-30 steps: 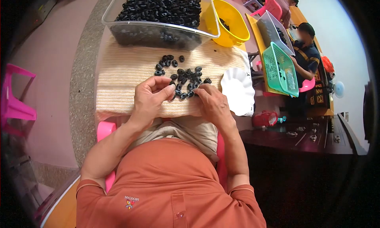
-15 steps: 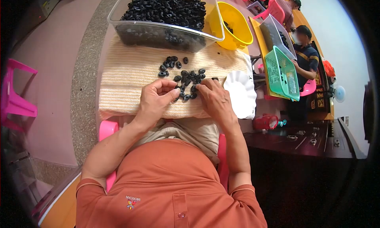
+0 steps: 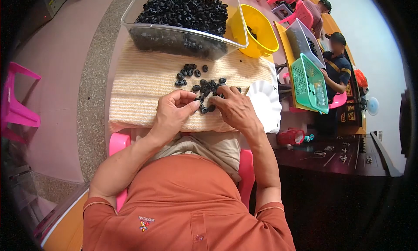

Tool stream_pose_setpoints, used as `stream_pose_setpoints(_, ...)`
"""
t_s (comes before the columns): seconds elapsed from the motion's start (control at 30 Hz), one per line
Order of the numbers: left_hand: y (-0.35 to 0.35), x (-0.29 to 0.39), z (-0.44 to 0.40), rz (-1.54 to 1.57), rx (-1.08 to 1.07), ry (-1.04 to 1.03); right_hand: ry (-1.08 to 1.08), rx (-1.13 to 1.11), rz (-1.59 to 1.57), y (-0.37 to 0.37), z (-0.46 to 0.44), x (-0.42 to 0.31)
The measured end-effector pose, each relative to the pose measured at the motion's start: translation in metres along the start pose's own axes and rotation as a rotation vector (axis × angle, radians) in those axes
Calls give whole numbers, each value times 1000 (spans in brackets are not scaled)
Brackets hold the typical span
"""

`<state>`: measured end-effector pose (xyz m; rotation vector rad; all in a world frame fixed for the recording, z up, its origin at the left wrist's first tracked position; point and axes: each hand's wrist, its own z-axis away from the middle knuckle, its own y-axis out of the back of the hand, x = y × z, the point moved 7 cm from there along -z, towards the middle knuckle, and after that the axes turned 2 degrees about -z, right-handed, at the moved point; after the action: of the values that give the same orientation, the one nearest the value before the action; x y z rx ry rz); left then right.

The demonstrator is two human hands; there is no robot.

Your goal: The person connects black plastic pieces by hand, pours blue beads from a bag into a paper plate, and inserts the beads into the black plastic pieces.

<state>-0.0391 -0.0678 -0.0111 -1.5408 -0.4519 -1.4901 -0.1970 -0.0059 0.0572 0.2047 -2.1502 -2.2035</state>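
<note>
Loose small black plastic parts [image 3: 204,86], oval with holes, lie in a cluster on a cream striped cloth [image 3: 135,94]. My left hand [image 3: 173,114] is at the cluster's left edge, thumb and forefinger pinched on a small black part at their tips. From the right, my right hand [image 3: 238,109] reaches over the cluster with bent fingers pressed together among the parts. What its fingertips grip is hidden. Right beside that hand lies a white scalloped plate [image 3: 265,105].
Behind the cluster stands a clear bin [image 3: 187,29] heaped with black parts, beside a yellow basin [image 3: 265,40]. A green basket [image 3: 300,79] sits on another table at right, where a person [image 3: 338,70] works. A pink stool [image 3: 19,105] is at left.
My right hand has shifted slightly, its fingers curling further in over the cluster. Several parts near the fingertips have moved. My left hand stays pinched in nearly the same place.
</note>
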Motion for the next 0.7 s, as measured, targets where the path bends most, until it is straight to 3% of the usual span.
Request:
stream_pose_setpoints(0.33, -1, 1, 1, 17, 3, -3, -40, 81, 1, -3, 3, 12)
stream_pose_setpoints(0.53, 0, 0, 1, 13, 2, -12, -89, 269, -216, 3, 10, 30)
stream_pose_setpoints(0.7, 1, -1, 1, 8, 0, -12, -103, 236, -177, 5, 8, 28)
